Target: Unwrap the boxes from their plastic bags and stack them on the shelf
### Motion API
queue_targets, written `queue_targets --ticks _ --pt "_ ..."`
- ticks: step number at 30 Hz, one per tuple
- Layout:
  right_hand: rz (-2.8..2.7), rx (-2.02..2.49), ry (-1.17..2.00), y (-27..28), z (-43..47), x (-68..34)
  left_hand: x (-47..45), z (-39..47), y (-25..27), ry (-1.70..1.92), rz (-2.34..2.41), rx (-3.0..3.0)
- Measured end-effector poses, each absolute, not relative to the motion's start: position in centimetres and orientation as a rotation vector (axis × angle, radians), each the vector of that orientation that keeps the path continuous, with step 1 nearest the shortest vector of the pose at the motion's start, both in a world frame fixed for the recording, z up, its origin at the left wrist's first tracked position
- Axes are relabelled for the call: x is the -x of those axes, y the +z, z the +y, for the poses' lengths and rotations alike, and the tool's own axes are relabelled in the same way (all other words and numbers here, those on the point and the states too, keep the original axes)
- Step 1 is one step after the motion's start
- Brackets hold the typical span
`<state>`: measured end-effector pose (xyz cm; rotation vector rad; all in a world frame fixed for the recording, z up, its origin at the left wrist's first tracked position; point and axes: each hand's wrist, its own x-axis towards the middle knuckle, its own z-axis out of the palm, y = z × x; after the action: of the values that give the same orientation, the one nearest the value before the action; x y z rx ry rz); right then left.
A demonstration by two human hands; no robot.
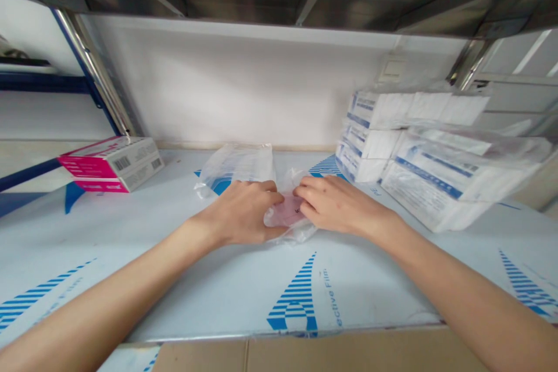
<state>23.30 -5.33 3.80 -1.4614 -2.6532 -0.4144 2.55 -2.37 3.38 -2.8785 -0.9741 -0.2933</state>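
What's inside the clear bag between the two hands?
A pink item with a dark mark shows through the clear bag. The left hand and right hand cover its sides, so its full shape and anything beneath it can't be seen.

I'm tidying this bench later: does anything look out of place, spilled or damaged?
Nothing plainly stands out: no spill or damage shows. The clear plastic packaging beyond the left hand lies rumpled, but that seems ordinary.

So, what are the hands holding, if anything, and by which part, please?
Clear plastic around a pink item: the left hand at its left side, the right hand at its right. Whether they also grip the item is unclear.
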Motion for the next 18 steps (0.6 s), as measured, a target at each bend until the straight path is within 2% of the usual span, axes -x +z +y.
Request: queue_targets --ticks 4,11,18 --pt "-2.581 1.605 -0.522 3.5 -5.2 -23.2 -3.1 -2.5 2.7 -0.284 -0.978 2.780" --pt "-2.447 1.801 -0.468 2.9 -4.7 -23.0 -3.5 -2.3 1.9 -0.287 -1.019 2.745" --pt "-2.286 1.815 -0.385 2.4 -4.1 -23.1 -3.3 -2.5 1.7 -0.405 -1.003 2.758"
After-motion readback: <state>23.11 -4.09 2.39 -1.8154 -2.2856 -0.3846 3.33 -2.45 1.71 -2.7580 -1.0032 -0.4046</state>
